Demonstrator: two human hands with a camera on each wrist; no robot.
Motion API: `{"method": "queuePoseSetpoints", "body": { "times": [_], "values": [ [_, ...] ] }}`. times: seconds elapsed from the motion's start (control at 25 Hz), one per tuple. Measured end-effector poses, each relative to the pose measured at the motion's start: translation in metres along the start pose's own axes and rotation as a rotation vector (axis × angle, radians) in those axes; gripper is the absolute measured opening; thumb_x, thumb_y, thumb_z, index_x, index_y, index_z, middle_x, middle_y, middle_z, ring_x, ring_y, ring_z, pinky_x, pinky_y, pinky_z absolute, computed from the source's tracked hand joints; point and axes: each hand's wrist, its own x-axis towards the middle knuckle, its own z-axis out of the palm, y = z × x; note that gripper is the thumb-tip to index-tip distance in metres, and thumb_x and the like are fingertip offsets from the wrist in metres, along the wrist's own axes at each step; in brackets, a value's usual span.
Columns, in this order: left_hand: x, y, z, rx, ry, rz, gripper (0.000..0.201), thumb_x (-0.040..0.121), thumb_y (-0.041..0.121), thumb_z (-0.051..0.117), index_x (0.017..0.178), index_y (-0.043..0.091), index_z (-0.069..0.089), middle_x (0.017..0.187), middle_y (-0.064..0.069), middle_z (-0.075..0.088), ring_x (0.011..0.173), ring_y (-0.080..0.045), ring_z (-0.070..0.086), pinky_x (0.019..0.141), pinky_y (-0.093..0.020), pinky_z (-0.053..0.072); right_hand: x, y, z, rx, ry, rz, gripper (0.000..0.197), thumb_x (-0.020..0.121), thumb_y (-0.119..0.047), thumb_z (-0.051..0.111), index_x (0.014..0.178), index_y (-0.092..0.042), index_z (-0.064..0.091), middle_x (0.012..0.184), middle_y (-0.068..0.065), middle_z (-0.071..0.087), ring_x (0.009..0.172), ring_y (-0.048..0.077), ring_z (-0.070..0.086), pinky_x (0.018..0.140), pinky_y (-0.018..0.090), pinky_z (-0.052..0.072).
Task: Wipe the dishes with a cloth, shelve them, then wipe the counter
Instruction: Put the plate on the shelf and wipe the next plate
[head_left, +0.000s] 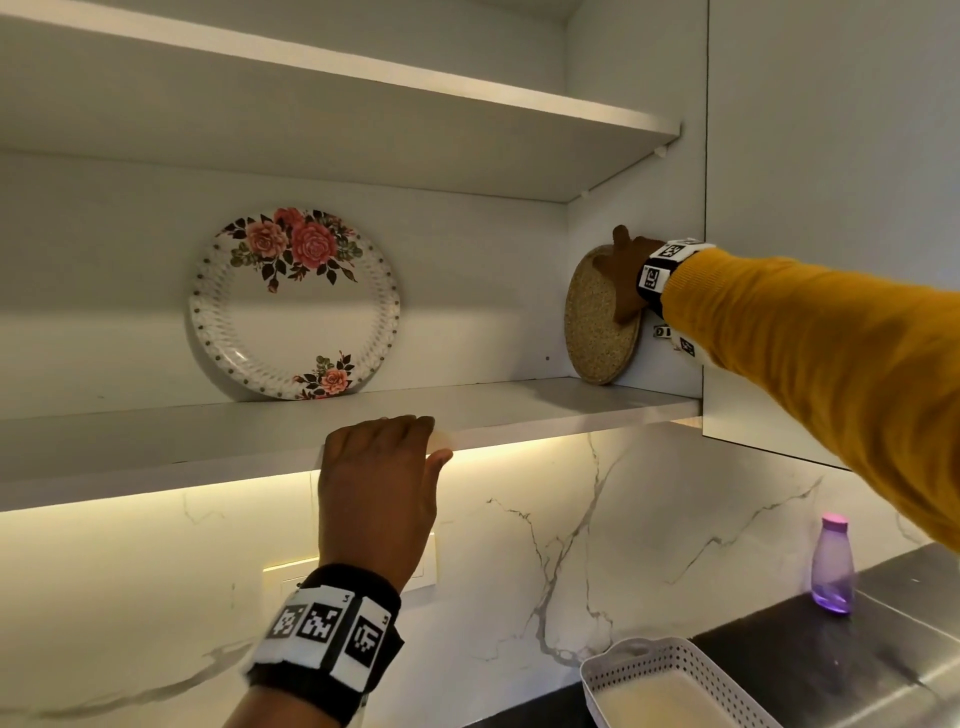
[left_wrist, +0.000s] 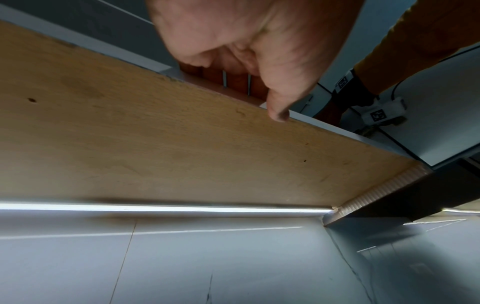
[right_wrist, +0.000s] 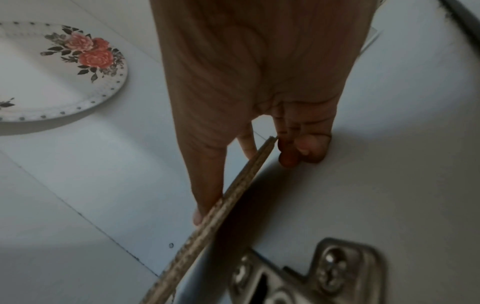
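Note:
A tan speckled round plate (head_left: 597, 332) stands on edge on the lower shelf (head_left: 519, 410), leaning toward the cabinet's right wall. My right hand (head_left: 626, 280) holds its upper rim. In the right wrist view the thumb lies on one face of the speckled plate (right_wrist: 215, 222) and the fingers (right_wrist: 298, 152) on the other, against the wall. A floral plate (head_left: 295, 304) leans upright on the back wall, also in the right wrist view (right_wrist: 59, 72). My left hand (head_left: 426, 439) grips the shelf's front edge, fingers on top, thumb (left_wrist: 279, 115) below. No cloth is in view.
The upper shelf (head_left: 415, 130) hangs above. A metal door hinge (right_wrist: 311, 273) sits on the right wall near the speckled plate. Below, on the dark counter (head_left: 831, 654), stand a purple bottle (head_left: 832, 566) and a white perforated basket (head_left: 670, 680).

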Motion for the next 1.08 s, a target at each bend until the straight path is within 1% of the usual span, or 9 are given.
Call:
{"method": "queuePoseSetpoints", "body": {
  "times": [0.12,0.16,0.24,0.4,0.52,0.6,0.76,0.92,1.08],
  "values": [
    [0.0,-0.001,0.001,-0.012,0.012,-0.006,0.035,0.088,0.036,0.078,0.116,0.016,0.075,0.109,-0.006,0.077,0.098,-0.031,0.072,0.091,-0.046,0.051,0.024,0.0,0.026,-0.026,0.001,-0.05,0.124,0.072,-0.061,0.086,0.164,-0.029,0.009,0.16,0.017,0.028,0.133,0.041,0.049,0.108,0.05,0.05],
    [-0.001,-0.001,0.002,-0.019,0.017,-0.009,0.035,0.087,0.035,0.079,0.116,0.015,0.075,0.109,-0.006,0.077,0.098,-0.031,0.072,0.091,-0.047,0.051,0.03,0.001,0.033,-0.027,-0.001,-0.066,0.116,0.076,-0.058,0.084,0.164,-0.034,0.012,0.159,0.017,0.034,0.128,0.04,0.053,0.106,0.052,0.052],
    [-0.001,-0.001,0.003,-0.027,0.026,-0.012,0.035,0.087,0.034,0.08,0.116,0.015,0.076,0.109,-0.006,0.078,0.098,-0.032,0.072,0.092,-0.047,0.05,0.032,0.001,0.038,0.013,0.004,-0.051,0.103,0.085,-0.051,0.078,0.164,-0.031,0.015,0.163,0.017,0.035,0.13,0.039,0.053,0.107,0.053,0.052],
    [-0.001,-0.003,0.005,-0.015,0.017,-0.009,0.034,0.089,0.035,0.076,0.117,0.016,0.075,0.111,-0.006,0.077,0.1,-0.032,0.072,0.092,-0.046,0.048,0.0,-0.008,0.022,-0.042,0.0,-0.024,0.111,0.085,-0.047,0.081,0.165,-0.023,0.01,0.169,0.019,0.015,0.147,0.041,0.037,0.116,0.05,0.042],
    [0.0,-0.002,0.004,-0.014,0.008,-0.012,0.034,0.09,0.035,0.076,0.117,0.016,0.075,0.112,-0.006,0.077,0.1,-0.032,0.072,0.092,-0.046,0.046,-0.011,-0.013,0.02,-0.137,0.032,-0.007,0.113,0.083,-0.05,0.082,0.166,-0.024,0.01,0.172,0.019,-0.003,0.157,0.044,0.012,0.124,0.059,0.021],
    [0.0,-0.002,0.003,-0.018,0.003,-0.014,0.034,0.089,0.035,0.076,0.117,0.016,0.075,0.111,-0.006,0.077,0.1,-0.032,0.072,0.092,-0.045,0.046,-0.016,-0.017,0.015,-0.252,0.05,-0.005,0.116,0.078,-0.056,0.083,0.166,-0.026,0.013,0.171,0.02,-0.006,0.157,0.044,0.004,0.124,0.063,0.014],
    [0.0,-0.002,0.003,-0.018,-0.004,-0.009,0.033,0.089,0.034,0.077,0.117,0.016,0.076,0.111,-0.006,0.077,0.099,-0.032,0.072,0.092,-0.045,0.047,-0.031,-0.017,0.0,-0.344,0.056,-0.052,0.113,0.076,-0.064,0.081,0.165,-0.03,0.019,0.171,0.017,0.0,0.157,0.042,0.005,0.124,0.062,0.012],
    [0.0,-0.002,0.002,-0.018,-0.005,-0.006,0.033,0.09,0.034,0.075,0.117,0.015,0.075,0.11,-0.007,0.077,0.098,-0.033,0.071,0.09,-0.046,0.047,-0.04,-0.015,-0.009,-0.339,0.044,-0.082,0.105,0.073,-0.069,0.08,0.16,-0.033,0.033,0.168,0.015,0.012,0.154,0.039,0.014,0.123,0.057,0.017],
    [-0.001,-0.003,0.003,-0.016,0.0,0.0,0.031,0.099,0.036,0.062,0.118,0.015,0.074,0.11,-0.006,0.077,0.098,-0.032,0.071,0.09,-0.046,0.047,-0.045,-0.014,-0.009,-0.315,0.036,-0.096,0.103,0.075,-0.07,0.078,0.16,-0.035,0.031,0.169,0.013,0.011,0.153,0.038,0.015,0.123,0.058,0.016]
  ]
}}
